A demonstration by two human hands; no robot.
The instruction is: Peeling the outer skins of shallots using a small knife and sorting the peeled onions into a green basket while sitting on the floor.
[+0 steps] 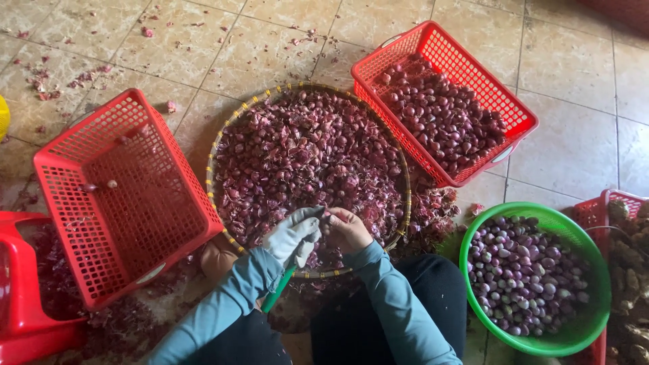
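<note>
Risk: gloved left hand (295,234) and bare right hand (346,230) both clamped on one small purple shallot (326,217) over the round woven tray of skins (223,145), green-handled knife (277,292) tucked in left – slip nicks bare fingers

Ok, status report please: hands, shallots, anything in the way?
Left hand gloved, green-handled knife in grip. Right hand bare, pinching a shallot. Both over round tray of peels. Nothing blocking.

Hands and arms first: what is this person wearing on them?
Both arms are covered by long, close-fitting teal-blue sleeves that reach the wrists. The left hand wears a pale grey fabric glove, a little soiled and loose at the cuff. The right hand is bare, with no glove, ring or watch visible.
</note>
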